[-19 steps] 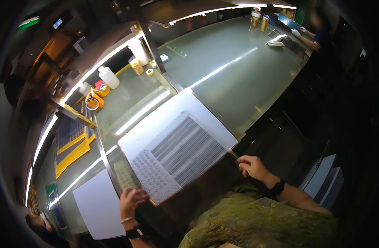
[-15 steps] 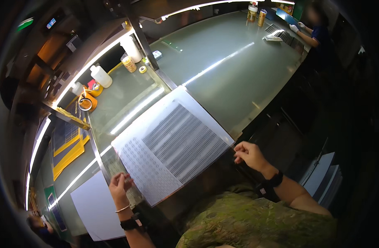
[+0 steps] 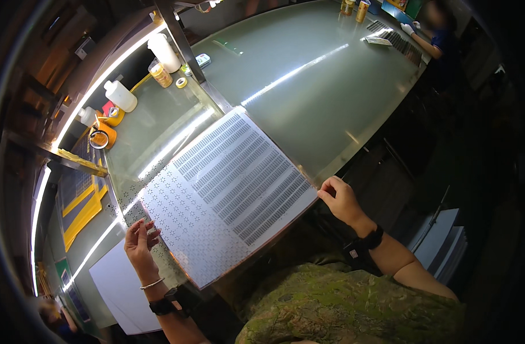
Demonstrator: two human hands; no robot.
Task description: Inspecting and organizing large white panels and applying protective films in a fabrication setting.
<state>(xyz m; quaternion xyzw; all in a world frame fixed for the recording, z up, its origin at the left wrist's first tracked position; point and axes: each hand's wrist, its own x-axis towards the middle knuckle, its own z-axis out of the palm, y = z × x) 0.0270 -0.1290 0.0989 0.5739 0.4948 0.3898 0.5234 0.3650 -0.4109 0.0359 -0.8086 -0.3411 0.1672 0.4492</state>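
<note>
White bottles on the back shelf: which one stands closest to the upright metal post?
The tall white bottle, the rightmost of the three, right beside the post. The squat white bottle and the smaller one stand farther left along the shelf.

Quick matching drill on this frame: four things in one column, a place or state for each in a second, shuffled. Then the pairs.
Things
1. patterned sheet
2. white bottle
3. plain white sheet
4. right hand

Places or states
A. lies on the bench at the lower left, below the left hand
B. stands on the glass bench at the far left, near an orange tape roll
C. grips the near right corner of the big sheet
D. lies flat over the bench edge, printed with rows of small marks

Pairs: 1-D, 2-B, 3-A, 4-C
</note>
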